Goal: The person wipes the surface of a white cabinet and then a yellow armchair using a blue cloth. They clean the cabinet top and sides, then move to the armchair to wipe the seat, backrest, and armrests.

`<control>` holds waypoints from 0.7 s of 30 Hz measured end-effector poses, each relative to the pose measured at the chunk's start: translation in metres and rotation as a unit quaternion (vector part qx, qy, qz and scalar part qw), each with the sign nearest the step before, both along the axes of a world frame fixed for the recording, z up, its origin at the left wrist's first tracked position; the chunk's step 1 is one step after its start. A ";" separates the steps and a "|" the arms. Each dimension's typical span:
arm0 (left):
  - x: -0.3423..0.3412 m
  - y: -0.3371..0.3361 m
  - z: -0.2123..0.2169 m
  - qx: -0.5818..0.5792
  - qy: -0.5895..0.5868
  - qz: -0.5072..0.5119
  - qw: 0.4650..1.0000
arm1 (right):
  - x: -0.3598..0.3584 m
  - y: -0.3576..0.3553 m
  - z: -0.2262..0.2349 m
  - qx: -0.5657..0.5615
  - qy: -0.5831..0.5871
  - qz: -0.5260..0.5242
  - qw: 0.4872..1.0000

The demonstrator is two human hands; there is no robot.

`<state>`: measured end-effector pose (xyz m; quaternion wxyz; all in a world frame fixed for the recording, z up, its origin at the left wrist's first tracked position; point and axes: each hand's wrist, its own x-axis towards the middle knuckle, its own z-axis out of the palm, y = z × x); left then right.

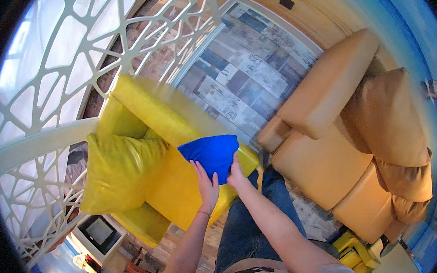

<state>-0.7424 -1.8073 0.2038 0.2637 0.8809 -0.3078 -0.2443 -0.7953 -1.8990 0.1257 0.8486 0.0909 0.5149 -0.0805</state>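
Observation:
A bright blue folded cloth [209, 154] is spread between my hands, above the seat of a yellow sofa [173, 184]. My left hand [207, 189] lies on the cloth's near edge with its fingers stretched out and apart. At the cloth's right edge, my right hand [235, 172] grips it, thumb uppermost along the side; the other fingers are mostly hidden. A shiny yellow cushion [120, 172] rests at the left end of the sofa.
A tan sofa [323, 170] with brown cushions [392, 117] stands to the right. White lattice partition [76, 53] rises at the left. Patterned floor tiles [250, 62] stretch beyond the yellow sofa. A white stand with a dark screen [99, 231] is at the lower left.

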 end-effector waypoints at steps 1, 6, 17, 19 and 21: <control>-0.004 -0.005 0.000 0.003 -0.014 -0.009 1.000 | -0.002 -0.005 -0.019 0.039 0.003 0.006 0.999; -0.027 -0.012 -0.003 -0.013 -0.012 -0.018 1.000 | 0.000 0.004 -0.044 -0.141 0.267 0.239 0.923; -0.122 -0.118 0.028 -0.156 0.040 -0.055 0.985 | -0.138 -0.091 0.116 -0.654 0.329 0.117 0.671; -0.130 -0.164 0.040 -0.179 0.041 -0.100 0.978 | -0.161 -0.130 0.128 -0.649 0.394 0.061 0.648; -0.137 -0.213 0.039 -0.201 0.036 -0.158 0.966 | -0.182 -0.171 0.128 -0.601 0.456 0.016 0.656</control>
